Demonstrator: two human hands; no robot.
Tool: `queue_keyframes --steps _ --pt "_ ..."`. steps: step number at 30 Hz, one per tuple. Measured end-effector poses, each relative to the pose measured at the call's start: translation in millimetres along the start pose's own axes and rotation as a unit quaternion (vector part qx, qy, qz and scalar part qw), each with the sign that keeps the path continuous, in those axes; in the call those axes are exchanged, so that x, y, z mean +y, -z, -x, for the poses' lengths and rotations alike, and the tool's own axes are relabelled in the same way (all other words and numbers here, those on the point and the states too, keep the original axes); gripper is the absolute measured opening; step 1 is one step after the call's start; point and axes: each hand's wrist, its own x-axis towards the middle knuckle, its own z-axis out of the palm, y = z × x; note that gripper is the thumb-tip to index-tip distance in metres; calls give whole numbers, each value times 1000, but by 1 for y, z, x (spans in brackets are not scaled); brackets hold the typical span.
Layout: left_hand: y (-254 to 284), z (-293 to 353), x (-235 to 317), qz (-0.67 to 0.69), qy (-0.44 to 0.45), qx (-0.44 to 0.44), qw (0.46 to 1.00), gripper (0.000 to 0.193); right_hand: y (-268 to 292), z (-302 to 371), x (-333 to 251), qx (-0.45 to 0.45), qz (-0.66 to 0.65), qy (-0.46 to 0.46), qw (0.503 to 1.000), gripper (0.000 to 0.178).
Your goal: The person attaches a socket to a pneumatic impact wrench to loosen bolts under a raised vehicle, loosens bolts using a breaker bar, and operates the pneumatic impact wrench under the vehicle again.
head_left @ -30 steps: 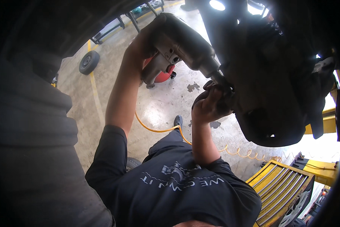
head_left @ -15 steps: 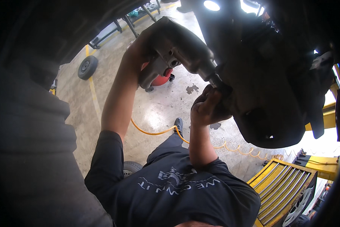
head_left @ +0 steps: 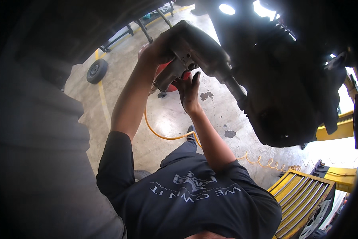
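Observation:
My left hand (head_left: 158,49) is closed round the rear of a grey air impact wrench (head_left: 204,51), held high with its nose pointing right and down. A long socket (head_left: 236,87) on its nose meets the dark underside of a vehicle part (head_left: 282,99); the fastener itself is lost in shadow. My right hand (head_left: 189,93) is raised beside the wrench's handle near the trigger, its thumb stretched up and apart from the fingers. Those fingertips are partly hidden at the handle. From the handle's base hangs an orange air hose (head_left: 163,137).
Dark vehicle bodywork (head_left: 31,131) closes in on the left and above. On the concrete floor (head_left: 127,107) lies a wheel (head_left: 97,71). A red round machine (head_left: 169,85) stands behind the wrench. At lower right are a yellow slatted frame (head_left: 302,201) and yellow lift parts (head_left: 336,129).
My right hand has let go of the socket end and moved left to the wrench's handle. The socket, covered before, now shows against the vehicle part. My left hand keeps its hold.

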Motion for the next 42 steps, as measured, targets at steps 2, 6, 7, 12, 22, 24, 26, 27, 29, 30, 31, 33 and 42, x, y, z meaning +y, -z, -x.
queue_keyframes --steps 2,6,7,12,22,24,26,27,29,30,31,33,42 --pt "-13 12 -15 -165 -143 -37 975 41 -4 -8 8 14 51 45 998 82" --pt "-23 7 -6 -54 -49 75 995 41 -27 -14 32 -5 -195 -25 980 87" --pt "-33 9 -6 -55 -48 72 995 41 -30 -15 37 31 -222 -17 974 85" --pt "-45 21 -11 -98 -84 35 991 37 -49 -11 21 101 -203 44 973 79" --pt "-21 1 -6 -281 -156 -15 947 49 -61 -23 24 171 -267 65 946 74" --pt "-28 3 -11 -238 -159 -21 958 50 -58 -19 23 156 -164 142 964 67" --pt "-19 -1 -8 -412 -250 -56 875 52 -61 -20 20 176 -165 149 959 65" --pt "-1 -5 -8 -410 -250 -51 876 52 -66 -16 20 186 -169 146 957 63" --pt "25 -12 -9 -303 -219 27 927 53 -69 -18 21 184 -194 128 955 63" --pt "18 -13 -8 -302 -218 23 928 53 -65 -21 22 183 -209 119 953 63" --pt "10 -12 -7 -218 -172 -19 960 52 -60 -22 23 181 -225 108 951 63" --pt "4 -11 -7 -134 -125 -63 981 52 -54 -26 24 171 -260 87 946 62" --pt "-39 3 -10 -247 -113 -175 946 52 -46 -22 31 141 -221 124 957 63"
